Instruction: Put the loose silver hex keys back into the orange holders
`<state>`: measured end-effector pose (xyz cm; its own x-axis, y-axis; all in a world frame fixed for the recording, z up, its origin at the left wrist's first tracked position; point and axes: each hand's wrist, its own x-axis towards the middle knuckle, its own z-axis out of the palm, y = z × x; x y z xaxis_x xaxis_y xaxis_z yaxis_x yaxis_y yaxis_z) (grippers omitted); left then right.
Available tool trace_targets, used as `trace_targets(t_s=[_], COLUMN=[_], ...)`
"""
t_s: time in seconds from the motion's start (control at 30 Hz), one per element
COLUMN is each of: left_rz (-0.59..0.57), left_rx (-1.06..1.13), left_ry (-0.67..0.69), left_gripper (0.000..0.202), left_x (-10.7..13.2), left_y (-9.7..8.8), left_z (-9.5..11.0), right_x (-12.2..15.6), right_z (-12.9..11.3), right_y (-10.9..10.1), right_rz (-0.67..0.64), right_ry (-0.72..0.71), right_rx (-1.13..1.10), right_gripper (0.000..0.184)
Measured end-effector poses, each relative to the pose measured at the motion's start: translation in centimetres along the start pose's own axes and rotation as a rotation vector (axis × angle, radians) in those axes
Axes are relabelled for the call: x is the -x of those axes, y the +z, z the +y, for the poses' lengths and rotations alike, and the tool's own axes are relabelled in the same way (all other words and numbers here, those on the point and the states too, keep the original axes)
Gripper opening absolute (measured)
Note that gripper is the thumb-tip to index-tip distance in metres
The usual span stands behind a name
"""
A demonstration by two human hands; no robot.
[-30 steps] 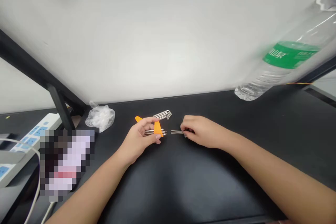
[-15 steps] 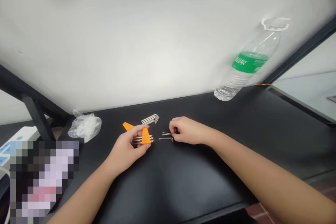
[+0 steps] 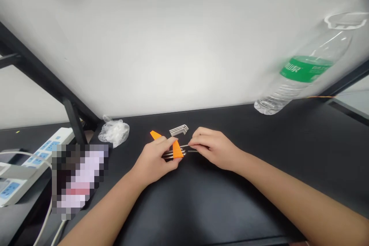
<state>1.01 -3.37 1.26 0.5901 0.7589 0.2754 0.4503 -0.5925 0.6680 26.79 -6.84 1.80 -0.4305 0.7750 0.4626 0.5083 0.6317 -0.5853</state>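
Observation:
My left hand [image 3: 152,161] is closed around an orange hex key holder [image 3: 177,150], thumb and fingers on its near end. Several thick silver keys [image 3: 168,156] run through the holder beneath my palm. In a pinch, my right hand [image 3: 216,147] grips a thin hex key [image 3: 185,146], whose free end reaches the holder's edge; whether it sits in a hole I cannot tell. Just below, another small hex key [image 3: 192,151] shows on the table, partly covered by my right fingers. A row of several L-shaped hex keys [image 3: 179,130] lies behind the holder.
A crumpled clear plastic bag [image 3: 115,132] lies at the back left. A large bottle with a green label [image 3: 307,69] stands by the wall at right. To the left are a white power strip [image 3: 40,157], cables and a blurred-out flat object [image 3: 80,182] on the black table [image 3: 178,207].
My right hand has brought the thin hex key left to the orange holder, which stays in my left hand. The whole view has shifted, so things appear further right.

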Motion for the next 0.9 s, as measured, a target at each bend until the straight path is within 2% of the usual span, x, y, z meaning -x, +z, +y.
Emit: trace_targets(t_s=[0.2,0.3,0.4,0.43,0.53,0.63,0.77,0.9], left_rz=[-0.087,-0.074,-0.063,-0.061,-0.045,-0.032,-0.046,-0.056], left_rx=[-0.074,-0.023,0.029,0.04,0.041,-0.005,-0.053,-0.041], left_ry=[0.067,0.091,0.044,0.025,0.003,0.016,0.038,0.044], left_gripper=[0.019,0.022,0.031,0.031,0.032,0.038,0.039,0.04], left_x=[-0.4,-0.5,-0.4,-0.3,-0.1,0.0,0.0,0.0], left_y=[-0.1,-0.1,0.0,0.0,0.2,0.1,0.0,0.1], left_z=[1.1,1.2,0.8,0.5,-0.1,-0.3,-0.4,-0.7], right_x=[0.0,0.1,0.2,0.3,0.5,0.6,0.4,0.2], right_z=[-1.5,-1.6,-0.4,0.2,1.8,2.4,2.2,1.6], right_y=[1.1,0.9,-0.5,-1.0,-2.1,-1.9,-1.3,-1.3], right_rz=[-0.082,-0.066,0.032,-0.006,-0.236,-0.399,-0.461,-0.425], right_ry=[-0.027,0.054,0.16,0.197,0.272,0.33,0.399,0.402], right_rx=[-0.091,-0.136,0.028,0.104,0.246,0.314,0.423,0.472], right_gripper=[0.028,0.034,0.019,0.012,0.007,0.006,0.005,0.009])
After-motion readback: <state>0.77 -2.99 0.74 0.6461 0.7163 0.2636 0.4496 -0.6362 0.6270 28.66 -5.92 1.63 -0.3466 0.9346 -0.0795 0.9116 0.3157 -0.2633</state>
